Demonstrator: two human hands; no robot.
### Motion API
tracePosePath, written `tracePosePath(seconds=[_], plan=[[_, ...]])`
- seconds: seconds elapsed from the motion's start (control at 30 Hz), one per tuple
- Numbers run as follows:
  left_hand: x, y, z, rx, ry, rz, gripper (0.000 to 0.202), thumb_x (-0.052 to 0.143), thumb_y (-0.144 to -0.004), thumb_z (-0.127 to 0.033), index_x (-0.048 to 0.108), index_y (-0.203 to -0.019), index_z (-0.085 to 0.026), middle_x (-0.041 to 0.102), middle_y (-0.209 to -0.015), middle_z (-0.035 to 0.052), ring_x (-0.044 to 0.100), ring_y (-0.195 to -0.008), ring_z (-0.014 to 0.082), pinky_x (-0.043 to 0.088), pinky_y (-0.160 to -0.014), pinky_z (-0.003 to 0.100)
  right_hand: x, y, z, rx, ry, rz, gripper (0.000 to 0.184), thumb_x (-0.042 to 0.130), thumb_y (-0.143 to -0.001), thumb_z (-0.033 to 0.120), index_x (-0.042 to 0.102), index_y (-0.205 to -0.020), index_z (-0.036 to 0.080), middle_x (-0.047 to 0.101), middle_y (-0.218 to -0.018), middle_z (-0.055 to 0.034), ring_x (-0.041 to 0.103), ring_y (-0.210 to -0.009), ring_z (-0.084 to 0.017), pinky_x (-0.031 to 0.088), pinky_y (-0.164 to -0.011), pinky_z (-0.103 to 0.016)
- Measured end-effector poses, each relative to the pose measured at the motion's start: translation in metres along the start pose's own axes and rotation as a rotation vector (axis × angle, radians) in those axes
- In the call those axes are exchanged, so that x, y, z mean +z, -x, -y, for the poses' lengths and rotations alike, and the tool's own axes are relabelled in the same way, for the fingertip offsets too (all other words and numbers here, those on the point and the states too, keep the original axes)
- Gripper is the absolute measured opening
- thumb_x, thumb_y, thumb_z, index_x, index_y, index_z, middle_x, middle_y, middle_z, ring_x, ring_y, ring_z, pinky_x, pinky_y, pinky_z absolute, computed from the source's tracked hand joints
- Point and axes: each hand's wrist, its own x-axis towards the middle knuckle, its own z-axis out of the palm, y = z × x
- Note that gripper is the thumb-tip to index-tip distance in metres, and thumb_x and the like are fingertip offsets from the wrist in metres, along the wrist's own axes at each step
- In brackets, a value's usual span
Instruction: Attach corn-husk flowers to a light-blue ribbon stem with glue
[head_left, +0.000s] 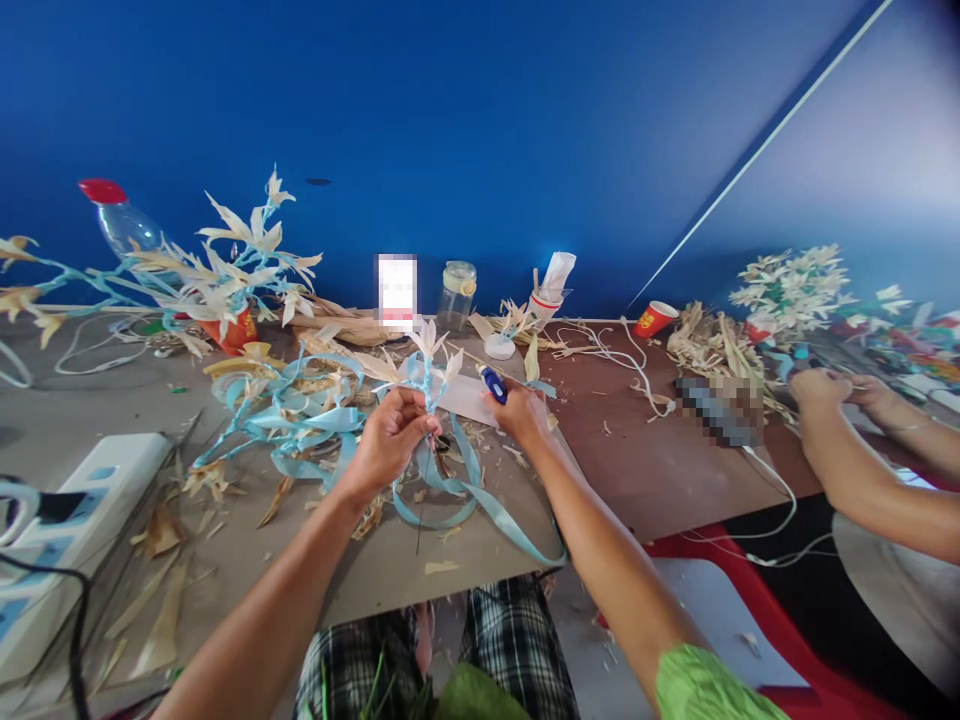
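Note:
My left hand [391, 432] is closed around the stem of a small husk flower [429, 352] wrapped in light blue ribbon [450, 490]. The ribbon trails down in loops over the table edge. My right hand [525, 412] is closed on a small blue tool [493, 384], held just right of the flower. Pale dried-husk petals fan out above my left fist.
Finished husk flower sprays [232, 260] and blue ribbon coils lie at left. A power strip [67, 510] sits at the near left. A jar [457, 293], cups [654, 318], a plastic bottle [120, 222] and husk scraps line the back. Another person's hands [825, 395] work at right.

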Motion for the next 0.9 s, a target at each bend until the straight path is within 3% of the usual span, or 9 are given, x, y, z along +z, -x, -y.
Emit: tracePosePath(seconds=[0.4, 0.63, 0.77, 0.9], plan=[[0.002, 0.002, 0.001, -0.053, -0.032, 0.002, 0.025, 0.067, -0.073, -0.028, 0.046, -0.082, -0.018, 0.062, -0.063, -0.0037, 0.055, -0.049, 0.0084, 0.045, -0.051, 0.022, -0.004, 0.003, 0.001, -0.008, -0.06, -0.064, 0.039, 0.046, -0.086, 0.049, 0.064, -0.097, 0.016, 0.072, -0.092, -0.0111, 0.066, -0.091, -0.023, 0.038, -0.083, -0.031], [0.0, 0.0, 0.0, -0.021, -0.07, -0.138, 0.027, 0.07, -0.071, -0.034, 0.056, -0.084, -0.015, 0.065, -0.064, 0.0007, 0.055, -0.051, 0.0101, 0.046, -0.052, 0.024, -0.006, 0.003, -0.002, 0.045, -0.221, -0.078, 0.038, 0.05, -0.083, 0.049, 0.065, -0.096, 0.017, 0.071, -0.083, -0.0105, 0.065, -0.086, -0.024, 0.04, -0.078, -0.03], [0.002, 0.0, -0.001, -0.005, -0.066, -0.168, 0.027, 0.068, -0.072, -0.035, 0.057, -0.085, -0.014, 0.066, -0.065, 0.0015, 0.056, -0.052, 0.0104, 0.046, -0.052, 0.024, -0.007, 0.001, -0.007, 0.051, -0.511, -0.044, 0.039, 0.053, -0.079, 0.052, 0.065, -0.089, 0.016, 0.067, -0.073, -0.0063, 0.06, -0.071, -0.019, 0.041, -0.064, -0.027], [0.001, -0.001, 0.0, 0.012, -0.075, -0.195, 0.025, 0.064, -0.076, -0.033, 0.055, -0.088, -0.014, 0.066, -0.068, 0.0021, 0.059, -0.054, 0.0106, 0.047, -0.057, 0.026, -0.011, 0.002, -0.014, -0.061, -1.102, 0.062, 0.042, 0.054, -0.076, 0.057, 0.061, -0.077, 0.015, 0.061, -0.066, -0.0025, 0.044, -0.05, -0.01, 0.035, -0.049, -0.023]])
